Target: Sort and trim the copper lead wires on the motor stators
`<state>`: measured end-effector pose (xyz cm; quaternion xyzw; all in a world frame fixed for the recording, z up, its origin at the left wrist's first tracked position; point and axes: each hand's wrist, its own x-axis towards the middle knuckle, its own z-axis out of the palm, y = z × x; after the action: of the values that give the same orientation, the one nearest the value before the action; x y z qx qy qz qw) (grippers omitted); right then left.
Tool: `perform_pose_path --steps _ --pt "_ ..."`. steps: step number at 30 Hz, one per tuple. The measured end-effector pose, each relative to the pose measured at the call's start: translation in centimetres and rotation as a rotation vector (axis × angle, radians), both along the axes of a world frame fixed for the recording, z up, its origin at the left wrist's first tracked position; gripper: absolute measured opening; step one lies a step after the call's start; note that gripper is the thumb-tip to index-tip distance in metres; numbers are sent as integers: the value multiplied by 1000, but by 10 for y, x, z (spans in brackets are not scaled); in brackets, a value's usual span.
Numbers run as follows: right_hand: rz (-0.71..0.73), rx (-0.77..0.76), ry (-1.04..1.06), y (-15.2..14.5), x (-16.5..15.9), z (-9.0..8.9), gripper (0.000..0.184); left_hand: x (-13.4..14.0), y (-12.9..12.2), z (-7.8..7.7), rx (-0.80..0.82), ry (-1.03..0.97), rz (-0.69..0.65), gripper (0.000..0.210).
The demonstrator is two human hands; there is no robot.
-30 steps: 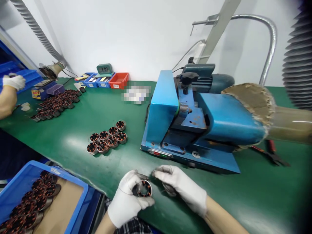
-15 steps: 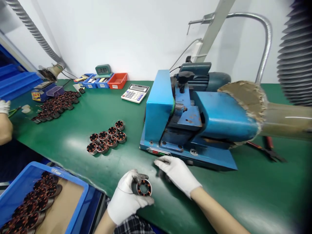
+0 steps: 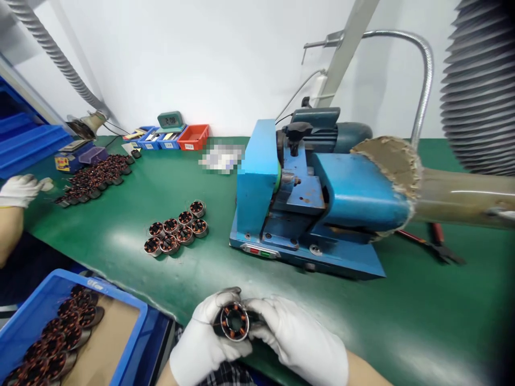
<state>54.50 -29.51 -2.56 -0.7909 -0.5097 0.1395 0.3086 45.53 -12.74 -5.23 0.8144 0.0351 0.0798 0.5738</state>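
Note:
In front of me my left hand [image 3: 209, 335], in a white glove with dark fingertips, is closed around a motor stator [image 3: 234, 338]. The stator has a silver metal rim, copper windings and an open centre that faces me. My right hand [image 3: 295, 335], also gloved, is closed with its fingertips against the stator's right side. A thin wire sticks out near the left fingers. Whether the right fingertips also pinch a wire is hidden. Further back on the green table [image 3: 193, 284], several similar stators [image 3: 177, 230] stand in two short rows.
A blue machine [image 3: 306, 214] stands ahead, with a red and green switch. Pliers [image 3: 442, 249] lie at its right. A blue bin [image 3: 139, 321] of stators is at lower left. Beyond it are a stator pile [image 3: 100, 174] and another person's gloved hand [image 3: 20, 190].
My right hand has moved left and down from near the machine's base to the stator. The stator is slightly lower. The other person's hand has moved further into view at left.

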Motion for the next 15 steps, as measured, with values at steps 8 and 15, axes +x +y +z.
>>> perform_pose_path --steps 8,15 --pt "-83 53 -167 -8 -12 20 19 -8 -9 28 -173 89 21 59" --pt "-192 29 31 -11 -13 46 29 -9 -11 51 -166 61 26 53"
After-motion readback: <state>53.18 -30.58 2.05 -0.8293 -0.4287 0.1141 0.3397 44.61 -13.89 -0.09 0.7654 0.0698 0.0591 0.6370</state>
